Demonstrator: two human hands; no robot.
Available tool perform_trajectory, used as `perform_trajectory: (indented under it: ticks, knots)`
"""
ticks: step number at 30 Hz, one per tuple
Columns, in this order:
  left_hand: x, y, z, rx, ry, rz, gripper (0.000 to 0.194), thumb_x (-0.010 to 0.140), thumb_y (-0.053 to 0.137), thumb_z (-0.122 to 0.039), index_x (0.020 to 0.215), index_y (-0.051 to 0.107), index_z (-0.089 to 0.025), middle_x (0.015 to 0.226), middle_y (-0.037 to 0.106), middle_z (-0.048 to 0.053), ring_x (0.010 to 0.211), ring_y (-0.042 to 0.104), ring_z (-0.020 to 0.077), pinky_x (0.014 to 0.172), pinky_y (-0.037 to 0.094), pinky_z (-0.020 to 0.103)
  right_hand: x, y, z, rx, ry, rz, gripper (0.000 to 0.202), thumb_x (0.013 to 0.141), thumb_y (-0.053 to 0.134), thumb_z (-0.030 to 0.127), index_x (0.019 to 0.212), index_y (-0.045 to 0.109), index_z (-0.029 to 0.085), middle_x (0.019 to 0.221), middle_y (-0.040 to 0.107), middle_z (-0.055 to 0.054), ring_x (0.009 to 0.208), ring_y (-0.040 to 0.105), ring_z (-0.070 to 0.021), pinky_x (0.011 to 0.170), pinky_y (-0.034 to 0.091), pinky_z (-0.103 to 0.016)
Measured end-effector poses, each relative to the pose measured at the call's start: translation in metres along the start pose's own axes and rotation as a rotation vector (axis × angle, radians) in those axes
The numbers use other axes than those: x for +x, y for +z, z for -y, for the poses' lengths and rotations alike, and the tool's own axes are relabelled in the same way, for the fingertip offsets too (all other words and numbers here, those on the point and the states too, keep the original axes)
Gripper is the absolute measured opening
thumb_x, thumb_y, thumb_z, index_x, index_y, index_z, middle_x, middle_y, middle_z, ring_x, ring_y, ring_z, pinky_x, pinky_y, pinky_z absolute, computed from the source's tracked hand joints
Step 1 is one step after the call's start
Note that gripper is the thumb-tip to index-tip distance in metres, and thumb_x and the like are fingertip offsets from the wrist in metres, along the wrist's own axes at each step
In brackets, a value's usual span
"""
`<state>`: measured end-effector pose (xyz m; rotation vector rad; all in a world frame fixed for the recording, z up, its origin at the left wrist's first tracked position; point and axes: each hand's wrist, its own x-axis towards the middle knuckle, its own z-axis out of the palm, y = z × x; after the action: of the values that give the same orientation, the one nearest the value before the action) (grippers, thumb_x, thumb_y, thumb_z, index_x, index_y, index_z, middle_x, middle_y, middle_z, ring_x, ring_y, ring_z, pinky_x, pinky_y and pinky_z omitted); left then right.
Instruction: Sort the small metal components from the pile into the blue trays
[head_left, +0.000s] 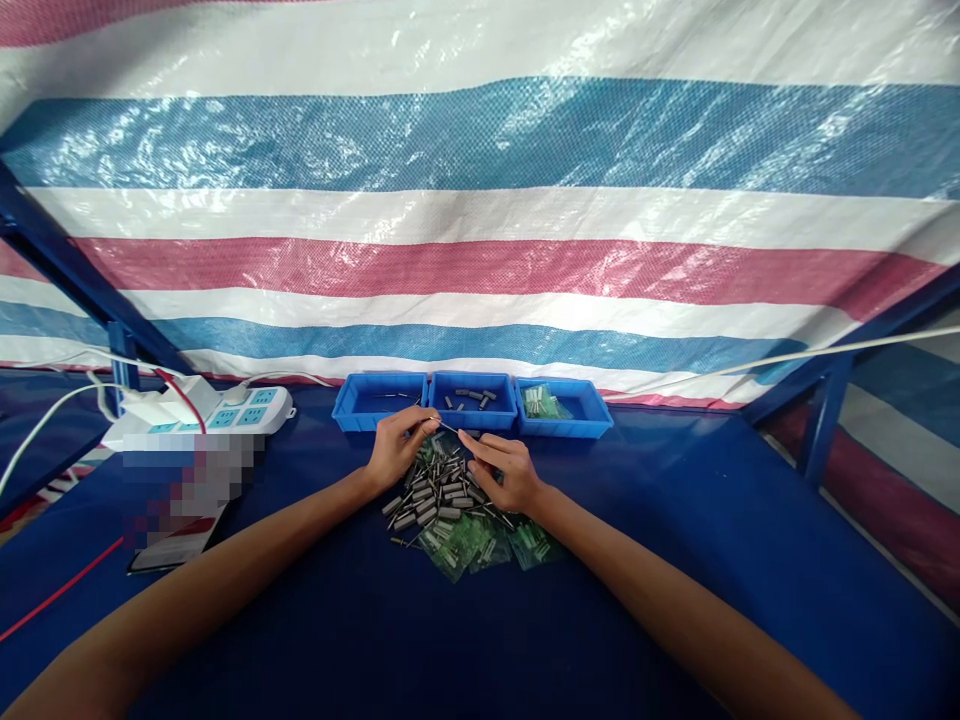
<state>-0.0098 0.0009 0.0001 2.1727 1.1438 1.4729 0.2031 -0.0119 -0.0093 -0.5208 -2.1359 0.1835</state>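
Above the pile, a thin metal rod (448, 428) spans the gap between my two hands. My left hand (396, 448) pinches its left end between thumb and fingertips. At the rod's other end are the fingertips of my right hand (511, 472), curled with the thumb lower down; how firmly they grip is too small to make out. Under both hands lies a heap of small grey cylindrical parts and thin metal pins (439, 497). Small clear-green plastic bags (459, 545) with pale parts inside lie along the heap's near edge.
Three blue bins stand behind the heap: a left bin (346, 408) with a few thin pins, a middle bin (487, 419) with grey cylinders, a right bin (574, 429) with green bags. A white power strip (259, 412) with cables sits left. Striped sheeting (480, 270) hangs behind.
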Motion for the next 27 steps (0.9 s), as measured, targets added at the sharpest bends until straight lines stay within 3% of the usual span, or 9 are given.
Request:
perform_trajectory:
  ticks: [19,23,27]
  knots:
    - [-0.0012,0.0006,-0.0048,0.006,0.102,0.070,0.014,0.090,0.053,-0.024,0.091,0.065,-0.016,0.084,0.067,0.004,0.076,0.063,0.0144,0.070,0.048,0.024,0.0016,0.0003,-0.0007,0.079,0.001,-0.036,0.030,0.087,0.049,0.017,0.114,0.059,0.010,0.063,0.055,-0.003,0.053,0.048,-0.0128,0.047,0.037,-0.025]
    - [-0.0003,0.0012,-0.0059,0.020,0.098,0.074,0.016,0.091,0.053,-0.025,0.093,0.065,-0.016,0.086,0.068,0.005,0.079,0.063,0.0146,0.072,0.049,0.024,0.0017,-0.0007,0.0000,0.070,0.013,-0.034,0.031,0.089,0.048,0.019,0.116,0.057,0.011,0.064,0.053,-0.002,0.053,0.047,-0.0125,0.047,0.037,-0.025]
    - [-0.0013,0.0028,-0.0058,0.006,0.162,0.100,0.013,0.089,0.056,-0.024,0.091,0.066,-0.016,0.084,0.068,0.005,0.077,0.063,0.0135,0.071,0.051,0.024,0.0012,-0.0016,0.0025,0.058,0.018,0.019,0.042,0.090,0.045,0.020,0.131,0.047,0.012,0.065,0.052,-0.001,0.052,0.046,-0.0120,0.047,0.038,-0.025]
